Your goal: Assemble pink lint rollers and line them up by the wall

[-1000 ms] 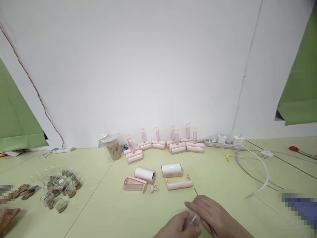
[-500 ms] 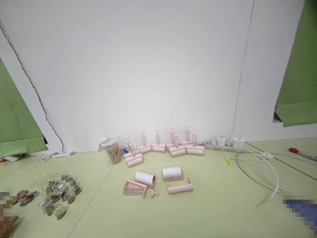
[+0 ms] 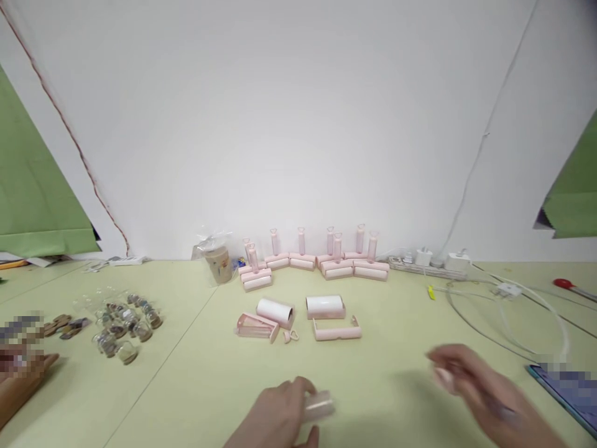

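Note:
My left hand [image 3: 280,410] is closed around a clear plastic tube [image 3: 321,404] at the bottom middle, just above or on the table. My right hand [image 3: 489,395], blurred by motion, pinches a small pale pink piece [image 3: 445,378] at the lower right; its exact kind is unclear. Beyond them lie parts of pink lint rollers: a white sticky roll [image 3: 275,311], a second white roll [image 3: 324,305], an open pink frame [image 3: 337,332], a pink case [image 3: 256,326] with a clear handle lying along it, and a small heart-shaped cap [image 3: 291,336].
Several assembled lint rollers [image 3: 338,266] stand against the wall, by a bagged paper cup [image 3: 217,264]. Small glass jars [image 3: 127,351] lie left, near another person's hand [image 3: 23,379]. A power strip [image 3: 433,269], cables and a phone [image 3: 566,395] are on the right.
Both my hands have come into view from below, the left with a clear tube and the right with a small pale piece. The camera view has shifted slightly, and the other person's hand shows more.

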Demonstrator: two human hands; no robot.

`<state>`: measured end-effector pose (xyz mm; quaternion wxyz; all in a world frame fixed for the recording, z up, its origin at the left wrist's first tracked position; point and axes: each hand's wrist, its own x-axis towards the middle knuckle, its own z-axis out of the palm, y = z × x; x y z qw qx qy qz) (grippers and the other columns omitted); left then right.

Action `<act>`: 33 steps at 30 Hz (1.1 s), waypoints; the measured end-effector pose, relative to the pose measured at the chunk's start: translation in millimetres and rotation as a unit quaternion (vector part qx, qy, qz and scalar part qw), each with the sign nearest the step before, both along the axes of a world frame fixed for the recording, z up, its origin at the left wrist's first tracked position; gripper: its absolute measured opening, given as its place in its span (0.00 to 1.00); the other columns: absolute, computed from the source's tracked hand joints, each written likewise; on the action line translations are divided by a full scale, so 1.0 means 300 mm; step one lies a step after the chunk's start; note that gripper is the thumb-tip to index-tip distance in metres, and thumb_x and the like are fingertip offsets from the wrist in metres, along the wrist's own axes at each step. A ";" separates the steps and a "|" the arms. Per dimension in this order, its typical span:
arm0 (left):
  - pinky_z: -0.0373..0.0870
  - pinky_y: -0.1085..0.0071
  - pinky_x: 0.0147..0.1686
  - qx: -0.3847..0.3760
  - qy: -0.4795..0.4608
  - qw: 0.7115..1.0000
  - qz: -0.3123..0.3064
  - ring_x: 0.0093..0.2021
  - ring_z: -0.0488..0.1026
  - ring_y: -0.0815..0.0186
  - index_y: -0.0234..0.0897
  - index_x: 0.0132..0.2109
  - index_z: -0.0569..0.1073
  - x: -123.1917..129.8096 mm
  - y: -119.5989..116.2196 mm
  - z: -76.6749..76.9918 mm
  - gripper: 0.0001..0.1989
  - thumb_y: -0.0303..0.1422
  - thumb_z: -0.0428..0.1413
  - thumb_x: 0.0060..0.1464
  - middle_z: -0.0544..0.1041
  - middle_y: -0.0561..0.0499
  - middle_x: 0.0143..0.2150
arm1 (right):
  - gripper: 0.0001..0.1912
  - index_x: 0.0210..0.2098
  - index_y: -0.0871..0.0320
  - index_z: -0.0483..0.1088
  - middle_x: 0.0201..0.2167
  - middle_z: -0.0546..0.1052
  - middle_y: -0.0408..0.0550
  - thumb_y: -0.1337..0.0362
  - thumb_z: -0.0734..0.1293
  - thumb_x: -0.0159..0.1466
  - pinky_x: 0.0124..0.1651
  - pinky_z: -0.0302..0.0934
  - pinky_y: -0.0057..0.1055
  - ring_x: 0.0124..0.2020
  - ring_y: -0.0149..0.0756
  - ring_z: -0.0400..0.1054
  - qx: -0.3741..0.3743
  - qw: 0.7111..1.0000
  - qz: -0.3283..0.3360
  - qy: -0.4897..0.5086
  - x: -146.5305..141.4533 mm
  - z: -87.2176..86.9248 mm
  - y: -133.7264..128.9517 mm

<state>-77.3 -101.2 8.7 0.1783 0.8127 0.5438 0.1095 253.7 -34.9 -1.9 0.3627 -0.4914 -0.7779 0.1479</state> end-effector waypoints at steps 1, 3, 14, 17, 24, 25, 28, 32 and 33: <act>0.62 0.71 0.31 0.021 0.014 0.999 -0.038 0.35 0.70 0.61 0.38 0.46 0.62 0.036 0.032 -0.004 0.14 0.29 0.47 0.50 0.73 0.48 0.38 | 0.13 0.34 0.51 0.63 0.25 0.72 0.46 0.53 0.53 0.63 0.27 0.65 0.31 0.27 0.37 0.69 -0.030 0.997 0.067 0.025 -0.067 -0.001 0.021; 0.62 0.71 0.33 0.072 0.048 0.993 -0.085 0.38 0.68 0.61 0.38 0.45 0.62 0.098 0.096 -0.034 0.13 0.26 0.45 0.50 0.71 0.47 0.40 | 0.14 0.34 0.52 0.64 0.30 0.71 0.45 0.55 0.52 0.64 0.35 0.64 0.31 0.32 0.36 0.68 -0.063 0.991 0.106 0.058 -0.204 -0.006 0.066; 0.64 0.67 0.40 0.176 0.025 0.981 -0.070 0.42 0.66 0.60 0.42 0.48 0.64 0.141 0.237 -0.188 0.13 0.28 0.48 0.54 0.68 0.48 0.43 | 0.20 0.38 0.54 0.65 0.29 0.72 0.45 0.51 0.49 0.64 0.32 0.62 0.31 0.29 0.37 0.68 -0.062 0.996 0.037 0.051 -0.252 0.028 0.224; 0.61 0.61 0.47 0.195 0.005 0.980 -0.041 0.50 0.61 0.57 0.42 0.47 0.65 0.153 0.268 -0.211 0.13 0.28 0.49 0.54 0.65 0.46 0.49 | 0.19 0.39 0.51 0.69 0.19 0.70 0.39 0.53 0.68 0.49 0.24 0.57 0.29 0.21 0.37 0.66 -0.102 0.994 0.032 -0.037 -0.207 -0.019 0.241; 0.55 0.54 0.53 0.200 0.004 0.980 0.007 0.54 0.57 0.53 0.38 0.49 0.63 0.165 0.376 -0.233 0.18 0.21 0.47 0.51 0.62 0.43 0.55 | 0.25 0.49 0.51 0.63 0.23 0.73 0.38 0.58 0.65 0.51 0.27 0.58 0.27 0.25 0.37 0.70 -0.124 0.984 0.049 -0.115 -0.264 -0.126 0.276; 0.55 0.55 0.53 0.198 0.005 0.980 0.010 0.54 0.58 0.54 0.37 0.51 0.61 0.159 0.385 -0.236 0.21 0.20 0.46 0.49 0.63 0.42 0.54 | 0.23 0.48 0.51 0.63 0.24 0.74 0.38 0.58 0.64 0.52 0.27 0.59 0.27 0.26 0.37 0.70 -0.117 0.985 0.046 -0.118 -0.280 -0.125 0.279; 0.55 0.54 0.53 0.192 0.002 0.981 0.018 0.54 0.57 0.53 0.35 0.54 0.58 0.135 0.403 -0.250 0.27 0.18 0.46 0.44 0.61 0.41 0.55 | 0.17 0.43 0.50 0.64 0.24 0.74 0.37 0.56 0.63 0.54 0.27 0.59 0.27 0.25 0.36 0.70 -0.095 0.987 0.032 -0.126 -0.311 -0.109 0.297; 0.51 0.52 0.55 0.184 -0.012 0.983 0.012 0.57 0.54 0.52 0.37 0.55 0.57 0.112 0.418 -0.282 0.28 0.23 0.46 0.45 0.57 0.42 0.59 | 0.12 0.35 0.51 0.68 0.29 0.76 0.40 0.52 0.60 0.59 0.28 0.62 0.28 0.28 0.36 0.71 -0.053 0.989 -0.037 -0.135 -0.285 -0.058 0.401; 0.49 0.52 0.56 0.180 -0.023 0.983 0.007 0.58 0.52 0.53 0.37 0.57 0.55 0.110 0.419 -0.288 0.28 0.24 0.46 0.46 0.56 0.43 0.60 | 0.12 0.35 0.52 0.68 0.33 0.76 0.43 0.53 0.59 0.61 0.30 0.63 0.30 0.30 0.36 0.71 -0.035 0.988 -0.064 -0.137 -0.271 -0.039 0.440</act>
